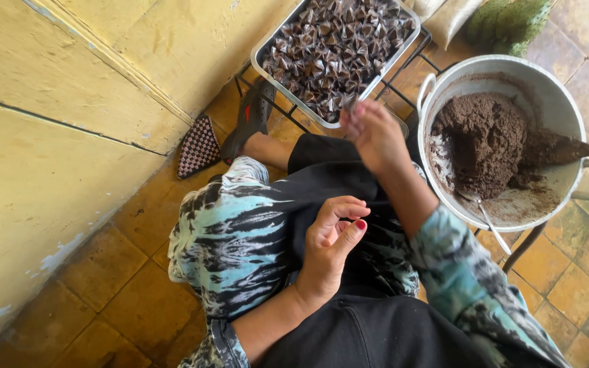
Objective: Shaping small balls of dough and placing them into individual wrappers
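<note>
My right hand (375, 135) reaches forward to the near rim of a metal tray (267, 46) heaped with small dark cone-shaped wrapped packets (339, 48). Its fingertips are pinched together, blurred, on what looks like one small packet (350, 104). My left hand (330, 235) rests over my lap with its fingers loosely curled and nothing visible in it. To the right stands a large metal pot (567, 102) with a dark brown paste (482, 140); a wooden paddle (567, 148) and a metal spoon (491, 221) lie in it.
A yellow wall (69, 136) runs along the left. The tray and pot sit on a low black wire rack (403, 85) above a tiled floor (124, 272). My foot in a dark sandal (250, 119) and a checkered sandal (199, 146) are near the wall. Sacks (448, 17) lie at the top.
</note>
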